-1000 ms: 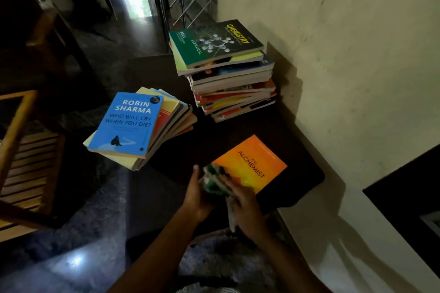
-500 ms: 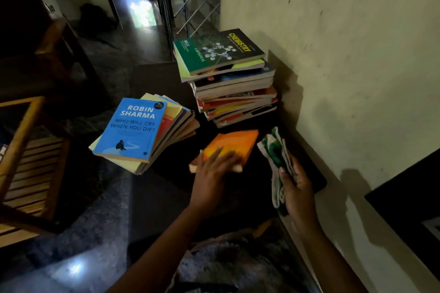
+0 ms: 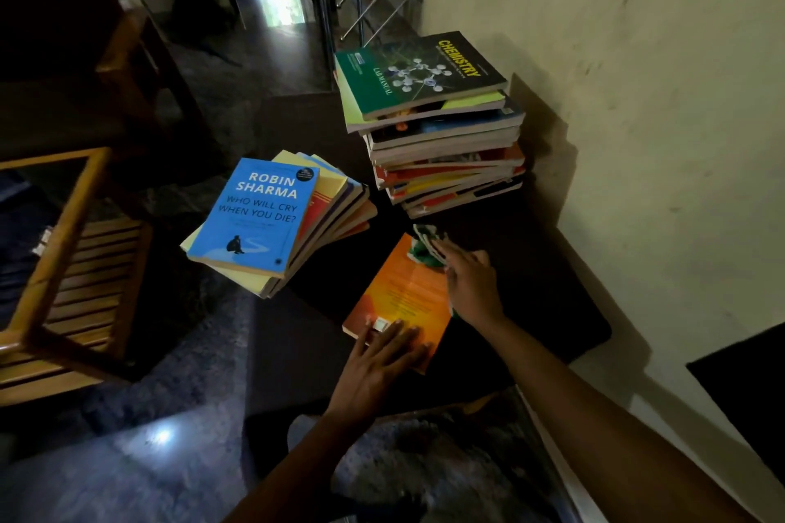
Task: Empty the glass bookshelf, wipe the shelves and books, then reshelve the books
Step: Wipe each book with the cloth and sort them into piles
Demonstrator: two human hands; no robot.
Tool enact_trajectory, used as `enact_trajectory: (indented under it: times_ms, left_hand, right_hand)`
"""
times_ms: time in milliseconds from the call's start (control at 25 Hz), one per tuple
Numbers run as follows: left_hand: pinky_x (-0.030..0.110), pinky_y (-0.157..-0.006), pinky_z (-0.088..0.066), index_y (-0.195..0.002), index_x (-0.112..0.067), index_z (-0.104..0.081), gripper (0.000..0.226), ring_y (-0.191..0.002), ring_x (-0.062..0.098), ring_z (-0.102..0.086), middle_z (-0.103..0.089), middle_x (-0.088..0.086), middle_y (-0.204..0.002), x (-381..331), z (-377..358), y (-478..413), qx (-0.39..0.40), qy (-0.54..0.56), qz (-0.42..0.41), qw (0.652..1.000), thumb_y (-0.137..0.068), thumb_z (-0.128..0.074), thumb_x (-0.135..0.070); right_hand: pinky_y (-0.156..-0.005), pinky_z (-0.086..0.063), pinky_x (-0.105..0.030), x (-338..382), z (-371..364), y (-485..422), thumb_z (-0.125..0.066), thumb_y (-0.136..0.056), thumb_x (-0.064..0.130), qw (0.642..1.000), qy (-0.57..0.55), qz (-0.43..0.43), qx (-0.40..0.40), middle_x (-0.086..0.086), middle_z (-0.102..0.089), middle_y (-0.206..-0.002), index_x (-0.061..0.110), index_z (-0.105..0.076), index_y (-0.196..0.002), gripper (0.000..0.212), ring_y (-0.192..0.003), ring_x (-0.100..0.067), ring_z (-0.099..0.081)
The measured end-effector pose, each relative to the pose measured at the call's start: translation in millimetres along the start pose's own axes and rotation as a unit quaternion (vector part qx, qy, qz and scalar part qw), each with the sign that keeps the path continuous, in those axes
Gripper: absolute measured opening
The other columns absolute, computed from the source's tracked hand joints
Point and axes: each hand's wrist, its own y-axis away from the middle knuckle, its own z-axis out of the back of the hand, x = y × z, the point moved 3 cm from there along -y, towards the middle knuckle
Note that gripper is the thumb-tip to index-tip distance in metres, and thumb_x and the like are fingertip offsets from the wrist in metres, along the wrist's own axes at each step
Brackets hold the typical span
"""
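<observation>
The room is dim, and the dark table (image 3: pixel 297 335) almost melts into the floor on its near left side, so we can barely trace that edge. The lower books of the tall stack (image 3: pixel 441 166) show only their edges; we can read just the green chemistry manual (image 3: pixel 420 72) on top. A black shape (image 3: pixel 747 386) at the right is cut off by the frame, and we cannot tell what it is.

The tall stack stands at the far right of the table, close to the wall (image 3: pixel 637 98). The fanned stack (image 3: pixel 331 200), topped by a blue paperback (image 3: pixel 255 212), hangs out over the table's left edge. Between and nearer than the two stacks lies the orange book (image 3: pixel 403 293), flat and with its back cover up, with bare dark tabletop to its left and right. A wooden frame (image 3: pixel 59 251) stands on the floor to the left, well apart from the table.

Our left hand (image 3: pixel 378 365) lies flat on the near end of the orange book, fingers straight and spread, pressing it down. Our right hand (image 3: pixel 471 289) sits at the book's right edge and holds a green and white cloth (image 3: pixel 427 246) against the far corner of the cover (motion blur smears the fingers, so the exact grip is hard to read); a strip of the cloth trails under the palm.
</observation>
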Motion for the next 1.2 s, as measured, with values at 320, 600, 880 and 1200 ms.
enact_trajectory:
  times_ms: [320, 600, 880, 1200]
  left_hand:
    - [0.039, -0.116, -0.016, -0.133, -0.015, -0.043, 0.048, -0.13, 0.019, -0.039, -0.054, 0.007, -0.133, -1.2, 14.6, 21.2, -0.079, 0.061, 0.064, 0.993, -0.087, -0.051, -0.028]
    - [0.043, -0.115, -0.013, -0.142, -0.017, -0.033, 0.063, -0.139, 0.016, -0.026, -0.037, 0.003, -0.146, 11.3, 31.1, 23.2, -0.081, 0.097, 0.123, 0.984, -0.083, -0.051, -0.03]
    - [0.064, -0.095, -0.036, -0.136, -0.024, -0.037, 0.081, -0.13, 0.022, -0.034, -0.05, 0.005, -0.138, 2.9, -12.9, -26.2, 0.08, -0.027, 0.022, 0.996, -0.068, -0.066, -0.056]
    - [0.025, -0.09, -0.044, -0.131, -0.017, -0.053, 0.037, -0.112, 0.022, -0.058, -0.063, 0.01, -0.12, 7.9, 61.8, -35.0, -0.099, 0.273, 0.227, 0.929, -0.094, -0.053, -0.02]
  right_hand:
    - [-0.066, -0.041, -0.032, 27.9, -35.7, 53.1, -0.039, -0.082, 0.032, 0.976, 0.133, 0.175, -0.005, 0.01, -0.056, -0.13, 0.036, -0.056, -0.124, 0.046, -0.089, -0.02, -0.045]
    - [-0.09, -0.039, -0.015, 19.7, -35.7, 111.2, -0.044, -0.084, 0.0, 0.974, -0.195, 0.105, 0.046, 0.02, -0.048, -0.132, 0.036, -0.055, -0.124, 0.055, -0.107, -0.015, -0.05]
    - [-0.079, -0.036, 0.004, -9.7, 28.3, 140.7, -0.043, -0.092, -0.01, 0.891, -0.427, -0.152, -0.028, 0.021, -0.048, -0.118, 0.034, -0.046, -0.117, 0.051, -0.121, -0.006, -0.042]
    - [-0.083, -0.043, -0.003, 40.6, 54.5, 100.1, -0.048, -0.088, -0.014, 0.934, -0.356, 0.0, -0.027, 0.023, -0.051, -0.116, 0.031, -0.051, -0.116, 0.054, -0.102, 0.022, -0.049]
